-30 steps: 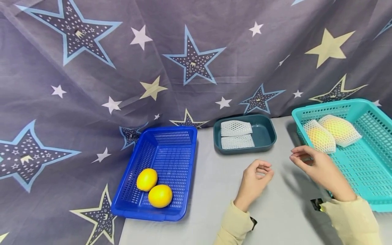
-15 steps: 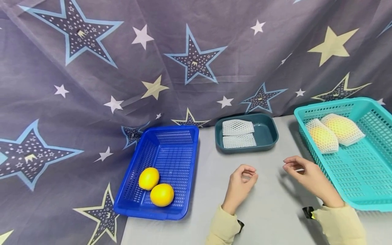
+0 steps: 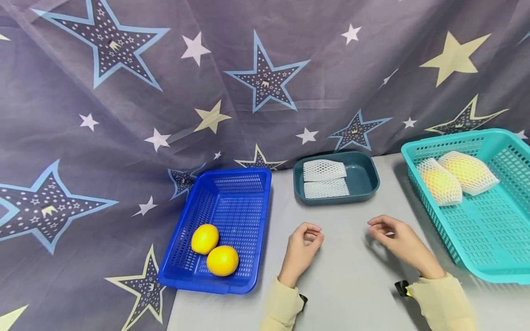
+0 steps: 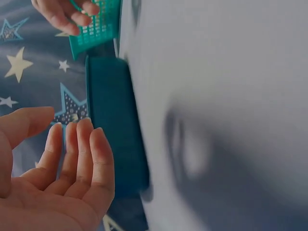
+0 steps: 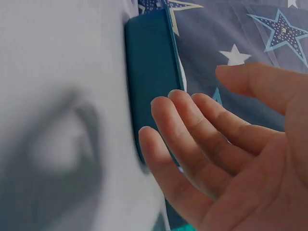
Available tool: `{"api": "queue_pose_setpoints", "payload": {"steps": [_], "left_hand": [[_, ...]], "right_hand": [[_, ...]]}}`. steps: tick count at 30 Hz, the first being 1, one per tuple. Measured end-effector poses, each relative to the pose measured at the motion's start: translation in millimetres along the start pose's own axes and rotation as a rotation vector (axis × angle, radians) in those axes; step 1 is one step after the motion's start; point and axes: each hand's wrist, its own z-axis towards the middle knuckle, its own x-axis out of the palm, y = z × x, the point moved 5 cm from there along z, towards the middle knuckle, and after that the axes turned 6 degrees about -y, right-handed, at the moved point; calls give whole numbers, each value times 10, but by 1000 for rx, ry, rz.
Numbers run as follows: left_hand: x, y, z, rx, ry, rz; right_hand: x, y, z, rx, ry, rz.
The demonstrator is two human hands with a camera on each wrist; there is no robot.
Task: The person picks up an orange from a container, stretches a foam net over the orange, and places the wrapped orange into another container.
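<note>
My left hand (image 3: 301,248) hovers over the table between the blue basket and the middle, its fingers loosely bent with nothing in them. Across from it, my right hand (image 3: 400,241) is likewise relaxed and holds nothing, left of the turquoise basket (image 3: 492,234). In that basket lie two yellow fruits wrapped in white foam nets, a near one (image 3: 440,183) and a far one (image 3: 469,173). Two bare lemons (image 3: 204,239) rest in the blue basket (image 3: 265,216). Beyond both hands a dark teal tray (image 3: 363,179) holds two flat white foam net sleeves (image 3: 325,170).
The grey table (image 3: 339,285) runs back to a purple-grey curtain (image 3: 290,119) printed with stars. Both baskets have raised, perforated walls. In the left wrist view, the tray's side (image 4: 115,130) stands just past the fingers.
Both hands have moved left, away from the turquoise basket, and stay without anything in them. The head view has shifted slightly; the fruits, sleeves and containers keep their places.
</note>
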Motion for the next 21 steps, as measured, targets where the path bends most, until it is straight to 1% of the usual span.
{"api": "queue_pose_setpoints", "payload": {"steps": [3, 6, 11, 14, 16, 19, 21], "left_hand": [[-112, -53, 18, 1, 1, 23], [-209, -139, 35, 2, -1, 40], [-364, -329, 91, 22, -16, 64], [-469, -463, 115, 50, -33, 79], [-545, -524, 127, 56, -49, 94], [-665, -568, 152, 52, -80, 107], [-754, -574, 166, 37, -103, 112]], "right_hand": [[120, 11, 29, 12, 38, 47], [263, 32, 55, 32, 78, 88], [516, 135, 124, 40, 125, 134], [652, 230, 164, 37, 149, 174], [736, 295, 187, 38, 170, 201], [849, 381, 232, 31, 193, 224], [925, 447, 268, 24, 207, 229]]}}
